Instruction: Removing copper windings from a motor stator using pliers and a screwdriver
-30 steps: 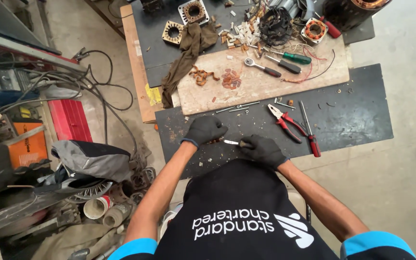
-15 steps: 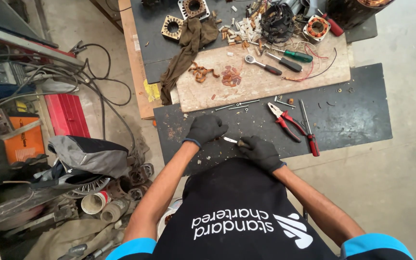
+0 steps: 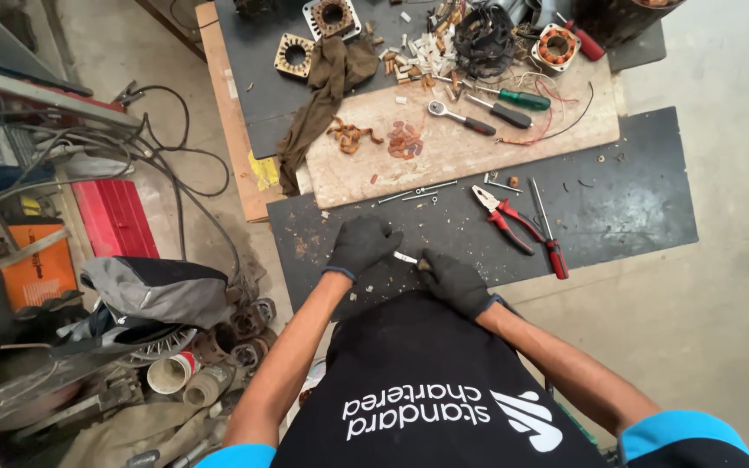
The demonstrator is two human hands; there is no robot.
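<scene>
Near the middle of the frame, two hands in black knit gloves meet over a dark flat mat (image 3: 617, 208). Left hand (image 3: 361, 245) and right hand (image 3: 451, 279) each pinch one end of a small, thin, pale piece (image 3: 406, 257). It sits between the hands, just above the mat's near edge.

Right of the hands lie red-handled pliers (image 3: 504, 218) and a long thin screwdriver (image 3: 548, 230). Higher up is a rough wooden board (image 3: 470, 147) with a shiny ratchet (image 3: 461, 117), a green-handled screwdriver (image 3: 513, 97) and curly copper bits (image 3: 405, 141). A brown floppy rag (image 3: 322, 100) hangs over the board's left end.
</scene>
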